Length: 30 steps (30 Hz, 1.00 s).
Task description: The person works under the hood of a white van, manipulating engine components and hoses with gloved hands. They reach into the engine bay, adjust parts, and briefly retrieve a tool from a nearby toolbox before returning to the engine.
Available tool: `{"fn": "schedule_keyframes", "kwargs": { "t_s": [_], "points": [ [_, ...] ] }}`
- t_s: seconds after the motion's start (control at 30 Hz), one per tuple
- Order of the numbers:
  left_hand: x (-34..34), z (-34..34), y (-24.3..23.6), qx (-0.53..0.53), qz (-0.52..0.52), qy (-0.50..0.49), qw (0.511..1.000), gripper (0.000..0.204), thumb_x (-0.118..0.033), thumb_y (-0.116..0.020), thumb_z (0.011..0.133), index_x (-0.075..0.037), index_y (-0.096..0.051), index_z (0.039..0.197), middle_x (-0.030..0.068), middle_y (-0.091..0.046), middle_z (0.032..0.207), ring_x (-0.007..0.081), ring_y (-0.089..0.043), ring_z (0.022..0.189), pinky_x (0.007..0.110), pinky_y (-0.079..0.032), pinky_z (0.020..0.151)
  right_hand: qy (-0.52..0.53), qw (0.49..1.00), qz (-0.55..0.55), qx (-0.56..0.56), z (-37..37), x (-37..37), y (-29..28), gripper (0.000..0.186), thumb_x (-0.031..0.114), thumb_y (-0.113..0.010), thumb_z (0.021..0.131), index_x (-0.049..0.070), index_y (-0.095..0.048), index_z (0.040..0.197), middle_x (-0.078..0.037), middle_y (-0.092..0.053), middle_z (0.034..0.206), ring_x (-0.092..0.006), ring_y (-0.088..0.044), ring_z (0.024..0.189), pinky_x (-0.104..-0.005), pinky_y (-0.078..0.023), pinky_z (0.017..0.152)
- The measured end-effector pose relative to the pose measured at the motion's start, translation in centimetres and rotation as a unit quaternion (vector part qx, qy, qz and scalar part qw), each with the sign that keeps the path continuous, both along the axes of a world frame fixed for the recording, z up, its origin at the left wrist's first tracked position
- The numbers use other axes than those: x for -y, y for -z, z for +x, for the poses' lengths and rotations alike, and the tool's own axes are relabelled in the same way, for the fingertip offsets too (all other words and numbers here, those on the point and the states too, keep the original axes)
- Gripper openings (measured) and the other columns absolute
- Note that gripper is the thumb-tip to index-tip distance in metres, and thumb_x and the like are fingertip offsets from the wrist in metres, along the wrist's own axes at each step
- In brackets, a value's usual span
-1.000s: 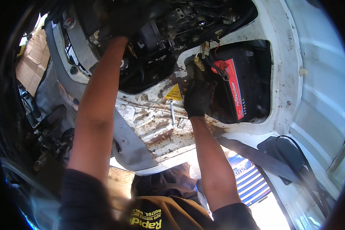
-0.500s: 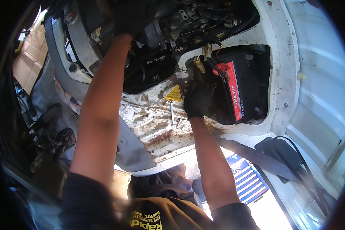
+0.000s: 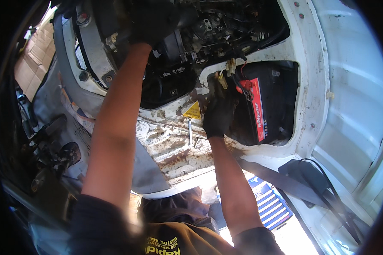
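Note:
My left hand (image 3: pixel 153 23), in a black glove, reaches over the dark engine compartment (image 3: pixel 208 32) at the top. Its fingers blend into the dark parts there, so what they touch is hidden. Also gloved in black, my right hand (image 3: pixel 219 117) rests at the left rim of the battery opening. Its fingers are lost in shadow beside the battery (image 3: pixel 281 104), which has a red and white label strip (image 3: pixel 257 111) and a red terminal cover (image 3: pixel 245 86). A wrench (image 3: pixel 190 132) lies on the rusty white panel (image 3: pixel 170 146) left of my right hand, below a yellow triangular sticker (image 3: pixel 192 110).
Yellowish connectors (image 3: pixel 230 66) and a thin red wire sit above the battery. A dark seat-belt strap (image 3: pixel 281 182) crosses the lower right, over a blue and white striped box (image 3: pixel 270 204). Pedals (image 3: pixel 70 154) stand at left, and cardboard (image 3: pixel 35 61) lies beyond them.
The whole scene sits slightly lower in the picture. My left hand has shifted a little to the right over the engine compartment. My right hand stays at the battery opening's rim.

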<state>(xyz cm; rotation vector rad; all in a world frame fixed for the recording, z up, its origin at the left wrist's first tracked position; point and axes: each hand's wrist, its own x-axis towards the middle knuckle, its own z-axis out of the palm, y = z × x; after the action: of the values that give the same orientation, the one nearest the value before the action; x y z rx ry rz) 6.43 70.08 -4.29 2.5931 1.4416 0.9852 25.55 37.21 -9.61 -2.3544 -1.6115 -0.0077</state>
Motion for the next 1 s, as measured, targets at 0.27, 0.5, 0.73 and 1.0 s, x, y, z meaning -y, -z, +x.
{"fn": "schedule_keyframes", "kwargs": {
  "t_s": [0.27, 0.5, 0.73, 1.0],
  "points": [
    [-0.1, -0.6, 2.0, -0.017, 0.096, -0.015, 0.995, 0.032, -0.043, -0.063, 0.099, -0.014, -0.076, 0.093, 0.0099, -0.076, 0.087, 0.0335, -0.073, 0.083, 0.049, -0.057, 0.085, -0.001, 0.999, -0.043, -0.004, -0.4, -0.1, -0.7, 0.023, 0.024, -0.057, 0.107, 0.004, -0.067, 0.112, -0.023, -0.065, 0.111, -0.0438, -0.062, 0.11, -0.0564, -0.049, 0.097],
    [0.3, 0.1, 2.8, 0.019, -0.021, -0.024, 0.999, 0.022, -0.034, -0.07, 0.093, -0.013, -0.075, 0.098, 0.0124, -0.074, 0.095, 0.0381, -0.07, 0.093, 0.055, -0.05, 0.1, 0.011, 0.997, -0.07, 0.013, -0.4, 0.1, -0.6, 0.022, 0.025, -0.055, 0.108, 0.007, -0.067, 0.109, -0.019, -0.066, 0.109, -0.0422, -0.062, 0.109, -0.0564, -0.05, 0.092],
    [0.2, -0.1, 2.5, -0.045, 0.087, -0.012, 0.995, 0.025, -0.039, -0.065, 0.099, -0.017, -0.075, 0.096, 0.0058, -0.074, 0.092, 0.0298, -0.073, 0.087, 0.05, -0.056, 0.083, 0.02, 0.995, -0.094, -0.039, -0.2, 0.5, -0.4, 0.021, 0.025, -0.055, 0.108, 0.009, -0.068, 0.107, -0.018, -0.067, 0.104, -0.0411, -0.065, 0.101, -0.056, -0.05, 0.087],
    [0.3, 0.5, 2.4, 0.052, -0.018, 0.005, 0.998, 0.023, -0.03, -0.067, 0.095, -0.007, -0.071, 0.096, 0.0186, -0.07, 0.092, 0.0417, -0.069, 0.089, 0.055, -0.053, 0.087, 0.018, 0.999, -0.045, -0.023, 0.0, 0.4, -0.8, 0.025, 0.025, -0.057, 0.107, 0.006, -0.068, 0.118, -0.022, -0.067, 0.113, -0.044, -0.064, 0.105, -0.057, -0.049, 0.094]
  ]
}}
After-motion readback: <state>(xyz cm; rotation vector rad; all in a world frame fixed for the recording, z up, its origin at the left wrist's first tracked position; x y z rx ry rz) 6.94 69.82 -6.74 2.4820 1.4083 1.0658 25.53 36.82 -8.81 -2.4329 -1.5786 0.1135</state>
